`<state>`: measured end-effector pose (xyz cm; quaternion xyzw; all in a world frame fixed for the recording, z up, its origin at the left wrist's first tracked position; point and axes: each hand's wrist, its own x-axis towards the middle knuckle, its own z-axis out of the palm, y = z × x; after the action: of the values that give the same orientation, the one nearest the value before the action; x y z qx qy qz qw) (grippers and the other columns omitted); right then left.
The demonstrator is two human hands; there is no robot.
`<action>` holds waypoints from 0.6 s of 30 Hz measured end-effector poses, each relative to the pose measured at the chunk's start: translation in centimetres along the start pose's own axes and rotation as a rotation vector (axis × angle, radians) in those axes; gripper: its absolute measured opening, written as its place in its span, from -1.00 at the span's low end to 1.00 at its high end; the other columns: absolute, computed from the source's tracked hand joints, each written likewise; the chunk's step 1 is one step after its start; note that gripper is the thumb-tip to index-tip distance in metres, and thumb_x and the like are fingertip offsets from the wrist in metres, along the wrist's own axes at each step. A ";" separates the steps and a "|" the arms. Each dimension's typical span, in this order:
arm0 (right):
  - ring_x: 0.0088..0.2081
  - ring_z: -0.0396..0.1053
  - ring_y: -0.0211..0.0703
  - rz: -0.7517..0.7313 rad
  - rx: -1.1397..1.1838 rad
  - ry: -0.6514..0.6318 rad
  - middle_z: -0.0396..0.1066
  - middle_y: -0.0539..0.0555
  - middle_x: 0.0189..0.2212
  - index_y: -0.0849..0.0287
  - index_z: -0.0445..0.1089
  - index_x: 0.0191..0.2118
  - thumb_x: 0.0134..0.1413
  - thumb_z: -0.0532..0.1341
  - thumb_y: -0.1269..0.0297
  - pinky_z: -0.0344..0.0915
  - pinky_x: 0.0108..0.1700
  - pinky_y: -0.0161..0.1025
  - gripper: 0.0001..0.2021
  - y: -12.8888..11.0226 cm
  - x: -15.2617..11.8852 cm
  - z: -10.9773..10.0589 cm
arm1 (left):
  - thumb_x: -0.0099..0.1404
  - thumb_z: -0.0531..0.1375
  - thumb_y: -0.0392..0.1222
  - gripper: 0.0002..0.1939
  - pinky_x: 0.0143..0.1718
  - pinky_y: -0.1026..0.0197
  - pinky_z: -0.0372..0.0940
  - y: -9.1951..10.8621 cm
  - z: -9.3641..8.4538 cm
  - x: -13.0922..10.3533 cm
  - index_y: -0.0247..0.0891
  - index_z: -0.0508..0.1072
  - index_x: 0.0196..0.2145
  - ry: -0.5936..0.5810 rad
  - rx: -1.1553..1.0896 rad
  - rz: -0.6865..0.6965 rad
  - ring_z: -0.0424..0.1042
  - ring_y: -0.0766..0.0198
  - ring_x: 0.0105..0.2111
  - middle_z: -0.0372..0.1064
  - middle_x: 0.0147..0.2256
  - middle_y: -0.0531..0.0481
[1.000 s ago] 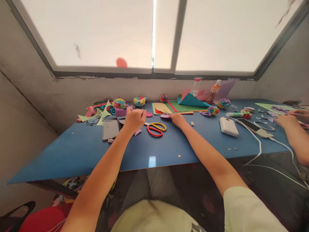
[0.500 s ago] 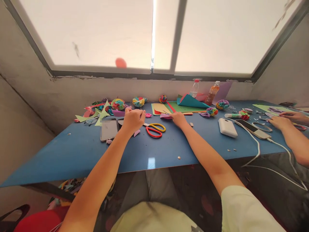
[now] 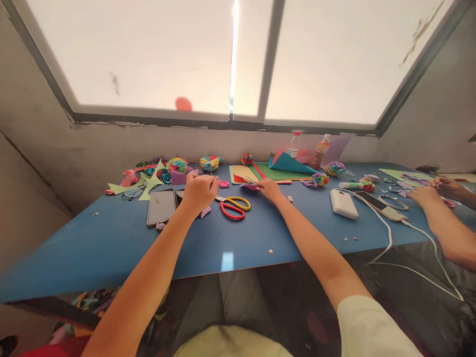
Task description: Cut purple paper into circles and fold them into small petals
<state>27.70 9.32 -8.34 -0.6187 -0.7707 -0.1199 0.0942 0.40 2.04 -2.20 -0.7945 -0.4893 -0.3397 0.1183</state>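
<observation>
My left hand (image 3: 201, 192) is closed above the table, fingers curled in; what it holds, if anything, is hidden. My right hand (image 3: 269, 190) pinches a small purple paper piece (image 3: 250, 187), with thin dark tips showing just above it that I cannot make out clearly. Between my hands lies a pair of scissors (image 3: 222, 199) with one red and one yellow handle, its blades partly behind my left hand. A pink paper piece (image 3: 223, 184) rests just beyond them. Beside my left wrist a phone (image 3: 161, 207) lies flat, and a purple scrap (image 3: 206, 212) is close by.
Paper pompoms (image 3: 210, 162), coloured sheets (image 3: 288, 172) and two bottles (image 3: 320, 151) line the back. Glasses (image 3: 132, 193) lie among scraps at left. At right are a white power bank (image 3: 343, 204), a cabled phone (image 3: 381, 205), a glue stick (image 3: 350, 185) and another person's hands (image 3: 426, 196).
The view has shifted slightly, so the table sits lower and further left in it. My hands keep nearly the same pose; the purple paper in my right hand has tilted a little.
</observation>
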 end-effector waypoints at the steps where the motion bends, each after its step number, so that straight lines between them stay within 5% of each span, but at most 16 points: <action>1: -0.12 0.34 -0.16 0.020 -0.016 -0.002 0.47 0.10 -0.17 0.04 0.41 0.01 0.21 -0.02 0.39 0.19 -0.18 -0.34 -0.64 0.2 0.0 0.1 | 0.33 -0.13 -0.12 -0.57 -0.15 0.07 0.07 0.0 0.0 0.0 -0.24 0.22 -0.65 -0.001 -0.001 -0.002 0.25 0.27 -0.55 0.37 -0.59 -0.04; 9: -0.09 0.32 0.01 0.063 -0.151 -0.012 0.46 0.30 -0.26 0.22 0.48 -0.11 0.15 -0.03 0.50 0.11 -0.08 -0.14 -0.64 0.2 0.3 0.1 | 0.31 -0.09 -0.14 -0.60 -0.14 0.06 0.09 0.0 -0.2 0.2 -0.25 0.24 -0.64 0.029 -0.033 -0.042 0.28 0.25 -0.51 0.38 -0.56 -0.06; 18: -0.10 0.30 0.12 0.011 -0.226 -0.033 0.49 0.36 -0.35 0.33 0.53 -0.22 0.04 0.01 0.59 0.01 0.01 0.04 -0.65 -1.7 0.4 0.3 | 0.18 0.05 -0.26 -0.81 -0.20 0.21 0.26 -0.7 -1.2 0.6 -0.24 0.46 -0.40 0.294 -0.444 -0.226 0.41 0.22 -0.27 0.48 -0.31 -0.04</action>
<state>25.95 9.45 -8.64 -0.6316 -0.7502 -0.1954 0.0120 -0.56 2.14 -1.04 -0.6836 -0.4660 -0.5611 -0.0277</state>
